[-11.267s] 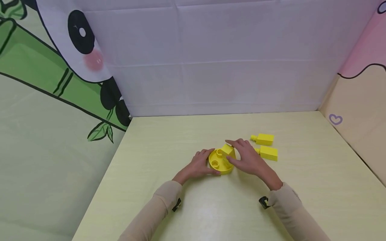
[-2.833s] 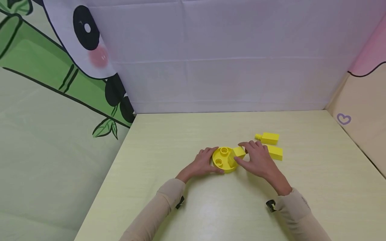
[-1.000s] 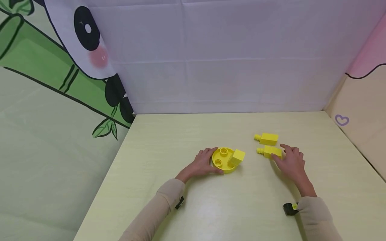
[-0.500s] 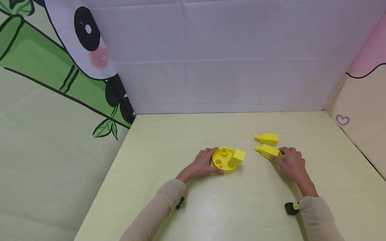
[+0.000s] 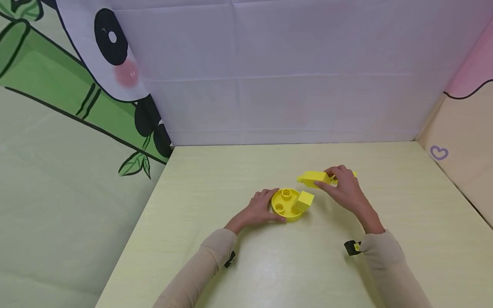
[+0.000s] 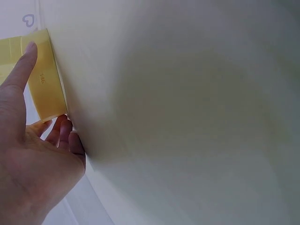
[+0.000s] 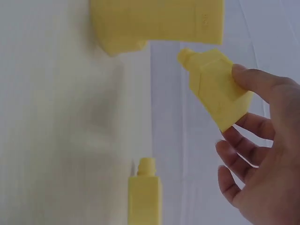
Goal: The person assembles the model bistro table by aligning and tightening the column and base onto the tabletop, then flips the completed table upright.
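On the table my left hand [image 5: 252,210] grips the rim of a round yellow disc [image 5: 289,205], thumb on the near side and fingers on the far side. Two ring-shaped sockets show inside the disc, and one yellow leg [image 5: 303,201] stands tilted at its right. Raised above the table to the right of the disc, my right hand [image 5: 344,188] pinches a second yellow leg [image 5: 311,177] between thumb and fingers. In the right wrist view this held leg [image 7: 218,86] has a knobbed end pointing away from the palm, close to the disc [image 7: 159,21].
A third yellow leg [image 7: 144,201] lies on the table [image 5: 246,171], mostly hidden behind my right hand in the head view. A pale cloth wall [image 5: 289,102] rises at the table's back edge, with printed cloth [image 5: 57,179] at the left.
My right hand has let go of the leg standing in the disc, picked up another from the table, and carried it up and left. My left hand has kept its grip on the disc.
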Demonstrator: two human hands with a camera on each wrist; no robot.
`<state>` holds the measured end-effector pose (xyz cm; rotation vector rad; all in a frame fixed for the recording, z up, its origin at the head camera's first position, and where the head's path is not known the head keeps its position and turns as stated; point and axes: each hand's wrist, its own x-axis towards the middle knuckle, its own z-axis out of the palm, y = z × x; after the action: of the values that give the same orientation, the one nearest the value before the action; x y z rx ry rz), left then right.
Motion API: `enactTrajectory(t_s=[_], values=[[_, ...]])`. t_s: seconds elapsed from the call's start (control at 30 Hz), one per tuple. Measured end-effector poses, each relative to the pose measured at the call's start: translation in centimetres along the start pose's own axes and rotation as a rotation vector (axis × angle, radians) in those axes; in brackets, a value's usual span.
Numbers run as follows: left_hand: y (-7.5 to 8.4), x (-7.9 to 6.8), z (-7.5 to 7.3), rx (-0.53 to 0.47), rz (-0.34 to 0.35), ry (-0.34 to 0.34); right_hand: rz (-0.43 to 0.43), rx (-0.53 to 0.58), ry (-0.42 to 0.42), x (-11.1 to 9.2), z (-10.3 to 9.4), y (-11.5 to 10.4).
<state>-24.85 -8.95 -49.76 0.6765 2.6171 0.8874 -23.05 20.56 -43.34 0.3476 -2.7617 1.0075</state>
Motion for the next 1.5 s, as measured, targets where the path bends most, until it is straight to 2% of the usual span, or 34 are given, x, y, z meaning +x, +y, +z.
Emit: enactTrajectory(t_s=[0.17, 0.3, 0.5, 0.67, 0.9, 1.2, 1.33, 1.5], values=[[-0.2, 0.0, 0.0, -0.002, 0.006, 0.006, -0.108, 0.0, -0.137, 1.8, 0.6, -2.6], [-0.3, 0.1, 0.1, 0.014, 0.007, 0.005, -0.119, -0.072, -0.193, 2.6, 1.3, -3.8], [-0.1, 0.0, 0.0, 0.021, -0.006, 0.0, -0.105, -0.14, -0.219, 3.0, 2.3, -4.6], [0.1, 0.0, 0.0, 0.026, -0.005, -0.004, -0.114, -0.162, -0.203, 3.3, 3.0, -4.9], [0.0, -0.1, 0.0, 0.033, -0.009, 0.0, -0.157, -0.261, -0.185, 3.8, 4.3, -6.0], [-0.1, 0.0, 0.1, 0.026, -0.003, 0.002, -0.082, -0.328, -0.143, 3.3, 4.8, -6.6], [-0.2, 0.1, 0.1, 0.031, 0.003, 0.005, -0.037, -0.347, -0.1, 2.5, 4.5, -6.7], [-0.2, 0.0, 0.1, 0.03, 0.001, 0.007, -0.03, -0.383, -0.045, 1.8, 4.7, -7.1]])
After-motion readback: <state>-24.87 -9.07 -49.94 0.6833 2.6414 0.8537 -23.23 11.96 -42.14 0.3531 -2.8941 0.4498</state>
